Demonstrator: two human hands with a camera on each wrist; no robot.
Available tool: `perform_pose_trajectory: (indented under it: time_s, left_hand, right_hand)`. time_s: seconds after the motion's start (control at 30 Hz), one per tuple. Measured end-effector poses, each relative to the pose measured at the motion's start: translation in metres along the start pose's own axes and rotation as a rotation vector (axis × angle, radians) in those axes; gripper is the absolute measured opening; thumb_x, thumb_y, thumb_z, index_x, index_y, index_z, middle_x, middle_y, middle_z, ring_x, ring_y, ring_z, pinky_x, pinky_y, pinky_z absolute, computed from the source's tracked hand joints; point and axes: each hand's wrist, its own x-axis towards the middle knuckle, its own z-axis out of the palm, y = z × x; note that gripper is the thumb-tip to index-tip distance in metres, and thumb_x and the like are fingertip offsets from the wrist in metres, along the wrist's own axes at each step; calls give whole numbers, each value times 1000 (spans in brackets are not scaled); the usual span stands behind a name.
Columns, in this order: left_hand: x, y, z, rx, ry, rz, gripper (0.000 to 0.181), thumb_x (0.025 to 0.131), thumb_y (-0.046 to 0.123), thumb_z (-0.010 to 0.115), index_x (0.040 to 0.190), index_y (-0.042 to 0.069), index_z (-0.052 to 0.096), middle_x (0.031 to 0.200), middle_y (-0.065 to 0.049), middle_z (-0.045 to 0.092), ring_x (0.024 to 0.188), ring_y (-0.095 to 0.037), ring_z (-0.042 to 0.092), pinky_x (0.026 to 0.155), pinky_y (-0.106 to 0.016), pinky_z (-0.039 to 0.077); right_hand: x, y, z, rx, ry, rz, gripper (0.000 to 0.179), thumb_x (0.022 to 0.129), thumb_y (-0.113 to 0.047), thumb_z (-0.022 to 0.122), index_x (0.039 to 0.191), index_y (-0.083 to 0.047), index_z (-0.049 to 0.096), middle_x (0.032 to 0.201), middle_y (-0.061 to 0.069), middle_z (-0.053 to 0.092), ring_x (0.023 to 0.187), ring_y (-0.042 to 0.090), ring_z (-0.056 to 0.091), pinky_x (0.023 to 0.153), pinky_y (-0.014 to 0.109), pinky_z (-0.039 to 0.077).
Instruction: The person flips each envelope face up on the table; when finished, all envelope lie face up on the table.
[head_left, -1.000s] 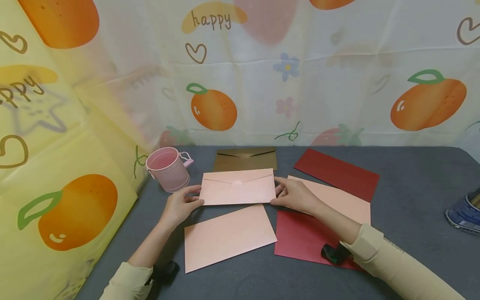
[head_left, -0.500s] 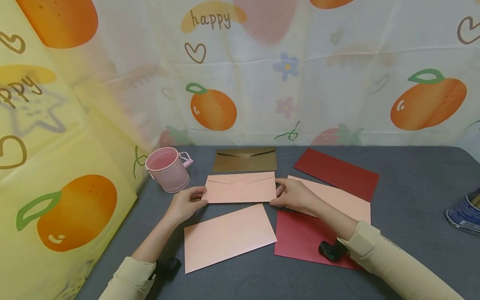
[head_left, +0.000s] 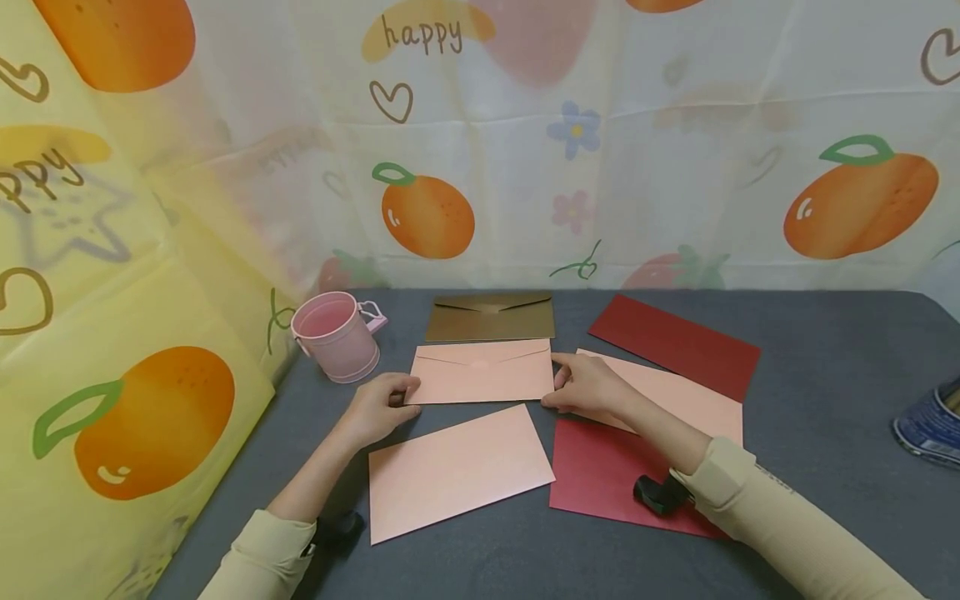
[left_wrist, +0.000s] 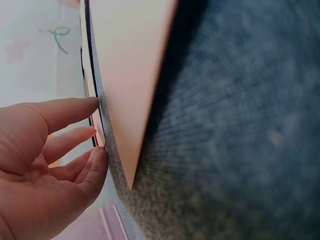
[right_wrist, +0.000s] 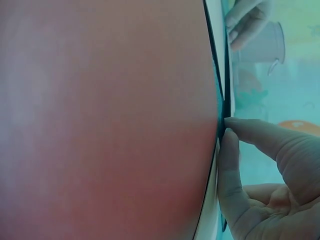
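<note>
A pale pink envelope [head_left: 483, 379], flap side up, lies near the middle of the dark grey table. My left hand [head_left: 382, 404] holds its lower left corner, fingers over the short edge and thumb at the front. My right hand [head_left: 592, 385] grips its right edge, index finger along the side and thumb at the lower corner. Just behind it lies a gold-brown envelope [head_left: 491, 321], flap up. In front is a plain pink rectangle [head_left: 461, 475], slanted. In the right wrist view, the right hand [right_wrist: 270, 175] has thumb and index tips close together.
Under the right forearm lie a red rectangle [head_left: 600, 467] and another pink rectangle [head_left: 693, 392], overlapped by a dark red one [head_left: 675, 342]. A pink bucket [head_left: 337, 337] stands at the back left. A blue container [head_left: 930, 425] sits at the right edge.
The pink envelope, tilted up toward me at first, has gone down flat in front of the gold-brown one and shifted slightly right. Both hands moved with it; the left hand moved right.
</note>
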Motion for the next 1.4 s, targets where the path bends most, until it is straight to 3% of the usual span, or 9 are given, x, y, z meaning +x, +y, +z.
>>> perform_pose_trajectory:
  time_s: [0.13, 0.33, 0.57, 0.8, 1.13, 1.27, 1.4]
  left_hand:
    - [0, -1, 0, 72, -6, 55, 39, 86, 4, 72, 122, -5, 63, 127, -26, 57, 111, -40, 58, 93, -52, 48]
    - [-3, -1, -1, 116, -68, 67, 47, 89, 12, 70, 130, -5, 57, 136, -27, 50, 123, -45, 49, 99, -60, 41]
    - [-13, 2, -2, 98, -171, 47, 63, 95, 31, 64, 143, -4, 43, 150, -27, 34, 139, -48, 27, 107, -65, 24]
    - [-29, 5, -1, 108, -219, 74, 77, 93, 42, 64, 150, 0, 34, 155, -23, 27, 143, -42, 22, 111, -60, 23]
    - [-54, 17, -2, 119, -222, 84, 89, 86, 59, 65, 154, 13, 31, 158, -13, 26, 144, -35, 23, 109, -60, 27]
    - [-66, 19, -1, 130, -236, 90, 96, 82, 64, 66, 154, 13, 29, 158, -13, 27, 144, -34, 23, 109, -60, 27]
    - [-76, 19, 0, 103, -319, 88, 109, 76, 66, 71, 155, 6, 24, 159, -17, 20, 146, -37, 14, 111, -61, 21]
  right_hand:
    - [-1, -1, 0, -8, 1, -5, 70, 82, -15, 78, 137, 9, 43, 83, 4, 59, 59, 10, 64, 74, 31, 50]
    - [-2, -2, 0, -23, 0, -13, 70, 83, -14, 75, 140, 10, 42, 83, 2, 61, 59, 10, 64, 80, 35, 50]
    - [-8, -2, 1, -4, 29, -39, 70, 85, -13, 72, 143, 9, 39, 85, 3, 61, 59, 10, 61, 63, 28, 49]
    - [-15, -2, 3, -30, 61, -171, 65, 86, -10, 72, 140, 10, 43, 89, 4, 60, 54, 9, 56, 57, 25, 47]
    - [-29, -6, 8, -81, 97, -315, 58, 86, -15, 74, 136, 4, 51, 106, 9, 60, 81, 15, 58, 70, 28, 50]
    - [-34, -9, 11, -82, 51, -387, 60, 87, -17, 74, 139, 0, 49, 113, 11, 59, 89, 19, 61, 76, 33, 53]
    - [-39, -10, 13, -127, -39, -438, 67, 87, -28, 75, 143, -6, 47, 129, 7, 53, 114, 21, 54, 92, 39, 48]
